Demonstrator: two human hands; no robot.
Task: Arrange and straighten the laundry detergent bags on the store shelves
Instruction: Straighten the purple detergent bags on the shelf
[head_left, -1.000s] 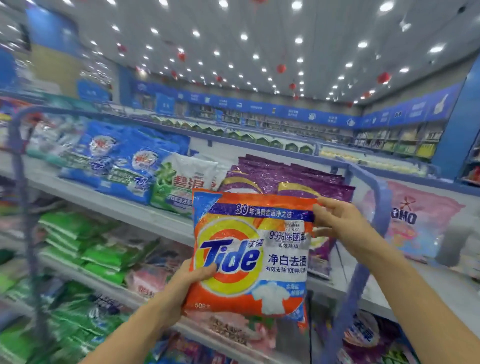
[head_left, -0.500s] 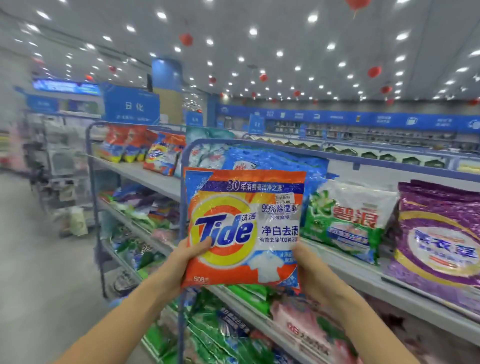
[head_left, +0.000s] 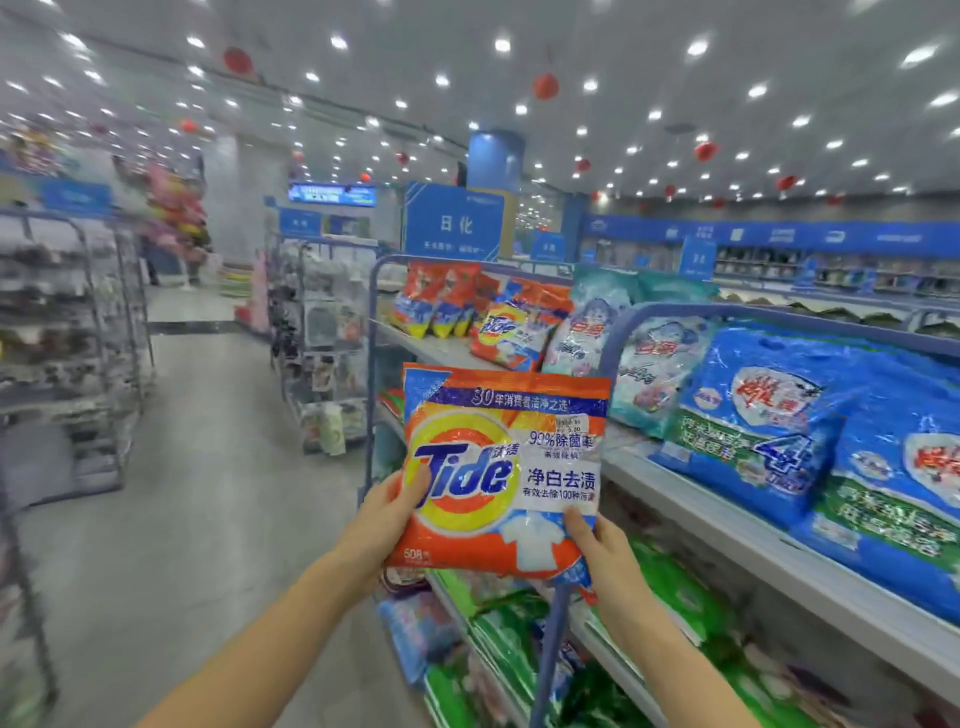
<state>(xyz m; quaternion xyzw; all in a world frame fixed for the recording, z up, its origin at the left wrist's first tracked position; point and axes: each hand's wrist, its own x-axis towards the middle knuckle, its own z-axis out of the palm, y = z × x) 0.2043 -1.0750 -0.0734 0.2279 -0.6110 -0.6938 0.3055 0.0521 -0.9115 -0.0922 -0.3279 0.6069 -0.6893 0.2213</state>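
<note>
An orange Tide detergent bag (head_left: 501, 467) is held upright in front of me, in the aisle beside the shelves. My left hand (head_left: 382, 525) grips its lower left edge, thumb across the front. My right hand (head_left: 605, 553) pinches its lower right corner, thumb on the front. Further along the top shelf (head_left: 727, 512) stand more orange Tide bags (head_left: 506, 327), then pale teal bags (head_left: 649, 364) and large blue bags (head_left: 810, 431) nearer to me.
Lower shelves hold green bags (head_left: 670, 587) and other packs. A blue shelf frame post (head_left: 550, 649) rises just under the held bag. The open aisle floor (head_left: 197, 493) runs to the left, with wire racks (head_left: 67, 332) on its far side.
My view has turned further left down the aisle. The Tide bag stays in both hands, and the shelf bags have slid to the right of the frame. The far Tide bags look closer.
</note>
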